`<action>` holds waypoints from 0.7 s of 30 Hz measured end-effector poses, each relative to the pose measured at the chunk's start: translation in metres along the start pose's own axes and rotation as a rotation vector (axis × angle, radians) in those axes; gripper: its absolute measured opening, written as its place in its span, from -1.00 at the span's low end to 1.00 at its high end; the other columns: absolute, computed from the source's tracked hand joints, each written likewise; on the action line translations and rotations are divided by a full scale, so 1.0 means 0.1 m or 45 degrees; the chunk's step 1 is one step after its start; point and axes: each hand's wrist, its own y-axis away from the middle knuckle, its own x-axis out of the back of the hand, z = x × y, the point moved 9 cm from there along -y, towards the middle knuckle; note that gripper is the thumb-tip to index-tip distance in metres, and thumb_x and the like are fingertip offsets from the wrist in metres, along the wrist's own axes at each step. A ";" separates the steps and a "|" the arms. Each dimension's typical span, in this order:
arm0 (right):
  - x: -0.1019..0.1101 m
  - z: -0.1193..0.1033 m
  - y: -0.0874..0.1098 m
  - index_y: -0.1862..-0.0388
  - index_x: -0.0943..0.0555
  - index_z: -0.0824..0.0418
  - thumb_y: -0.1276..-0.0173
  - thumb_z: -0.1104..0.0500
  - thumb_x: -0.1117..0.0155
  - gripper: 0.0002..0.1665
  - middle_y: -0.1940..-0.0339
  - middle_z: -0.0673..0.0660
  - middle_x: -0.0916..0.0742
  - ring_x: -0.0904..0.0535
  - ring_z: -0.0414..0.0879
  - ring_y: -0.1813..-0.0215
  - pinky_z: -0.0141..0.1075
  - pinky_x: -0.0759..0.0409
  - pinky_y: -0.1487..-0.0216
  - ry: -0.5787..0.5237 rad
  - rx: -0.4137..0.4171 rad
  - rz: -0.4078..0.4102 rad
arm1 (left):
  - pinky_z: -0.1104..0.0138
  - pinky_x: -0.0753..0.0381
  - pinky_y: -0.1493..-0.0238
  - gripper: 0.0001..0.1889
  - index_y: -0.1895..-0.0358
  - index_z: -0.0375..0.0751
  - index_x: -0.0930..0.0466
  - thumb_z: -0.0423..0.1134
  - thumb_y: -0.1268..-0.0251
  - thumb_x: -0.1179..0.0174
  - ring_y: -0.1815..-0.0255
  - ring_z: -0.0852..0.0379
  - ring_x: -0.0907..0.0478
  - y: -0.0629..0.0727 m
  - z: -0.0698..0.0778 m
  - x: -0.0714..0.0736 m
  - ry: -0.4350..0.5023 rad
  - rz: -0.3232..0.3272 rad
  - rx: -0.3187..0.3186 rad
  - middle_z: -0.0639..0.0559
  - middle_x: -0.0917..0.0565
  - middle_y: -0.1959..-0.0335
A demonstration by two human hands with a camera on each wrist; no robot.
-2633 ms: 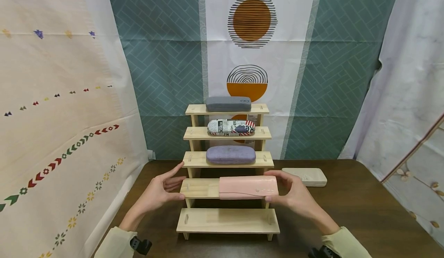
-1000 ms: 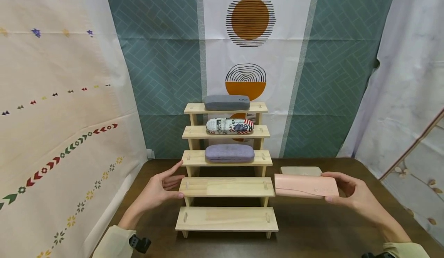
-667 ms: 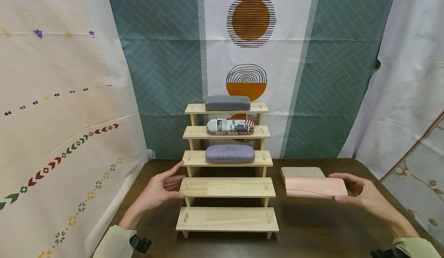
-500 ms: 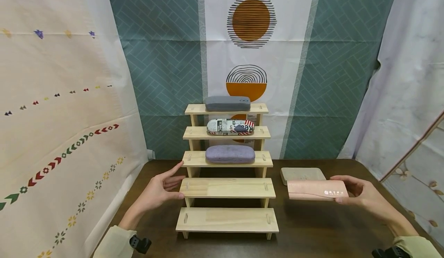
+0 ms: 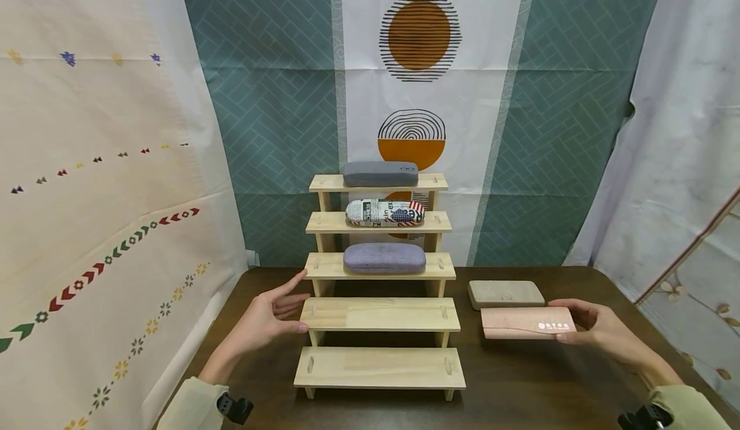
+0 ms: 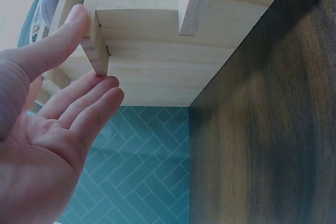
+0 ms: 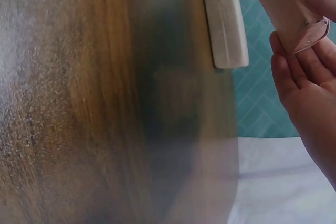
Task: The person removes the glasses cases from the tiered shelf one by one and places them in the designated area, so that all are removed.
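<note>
My right hand (image 5: pixel 607 333) grips a pink glasses case (image 5: pixel 520 322) by its right end, thumb in front and fingers behind. The right wrist view shows this pink case held above the tabletop. Behind it, a cream glasses case (image 5: pixel 505 293) lies on the table. My left hand (image 5: pixel 263 321) pinches the left end of a board of the five-tier wooden display stand (image 5: pixel 378 367), thumb at the front and fingers at the rear in the left wrist view. On the upper tiers sit a grey case (image 5: pixel 380 174), a newsprint-patterned case (image 5: pixel 384 213) and a purple case (image 5: pixel 384 258).
The two lowest tiers of the stand are bare. The dark wooden table (image 5: pixel 537 385) extends right of the stand. Patterned cloths hang behind and on both sides, with a beige one (image 5: pixel 104 224) at the left.
My right hand has carried the pink case off the stand's second-lowest tier to the right, then down and slightly nearer in front of the cream case. My left hand has stayed in place.
</note>
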 end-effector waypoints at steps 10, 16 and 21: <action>-0.01 0.19 -0.08 -0.38 -0.46 0.56 -0.32 0.39 -0.49 -0.30 -0.06 0.16 -0.74 -0.67 -0.17 0.04 -0.32 -0.72 0.13 0.005 -0.014 -0.010 | -0.03 -0.59 -0.29 0.09 -0.70 0.00 -0.19 -0.44 -0.08 -0.61 -0.39 -0.29 -0.51 0.00 0.00 0.00 0.001 -0.001 0.008 -0.38 -0.47 -0.44; -0.04 0.23 -0.12 -0.37 -0.48 0.54 -0.29 0.38 -0.52 -0.29 -0.06 0.18 -0.74 -0.67 -0.20 0.04 -0.35 -0.70 0.13 0.028 -0.005 -0.008 | -0.01 -0.60 -0.28 0.10 -0.69 0.01 -0.20 -0.44 -0.08 -0.61 -0.39 -0.28 -0.51 0.00 -0.01 0.00 -0.011 0.002 0.017 -0.38 -0.46 -0.44; -0.04 0.23 -0.15 -0.37 -0.50 0.52 -0.27 0.35 -0.55 -0.28 -0.10 0.18 -0.72 -0.65 -0.22 0.02 -0.37 -0.68 0.12 0.060 -0.016 0.000 | 0.06 -0.63 -0.28 0.09 -0.69 0.04 -0.20 -0.43 -0.08 -0.61 -0.39 -0.28 -0.51 0.01 -0.02 -0.01 -0.014 0.002 0.029 -0.40 -0.47 -0.43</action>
